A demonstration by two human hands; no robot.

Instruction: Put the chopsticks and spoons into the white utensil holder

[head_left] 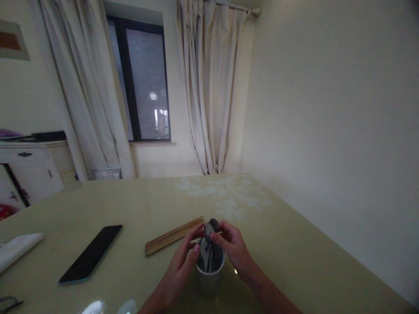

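A pale cup (211,276) stands upright on the table, with several metal spoons (208,232) sticking out of it, bowls upward. On the right side of the cup, my right hand (234,244) pinches the spoons near their bowls with thumb and fingers. My left hand (183,257) curls in from the left, its fingertips against the same cluster. The spoon handles run down into the cup, and their lower ends are hidden. A bundle of wooden chopsticks (173,236) lies just left of my hands.
On the left of the table (131,200) lie a black phone-like slab (93,253) and a white flat object (19,248). A dark thin-framed item (9,302) shows at the lower left corner. A wall (343,131) borders the table's right side.
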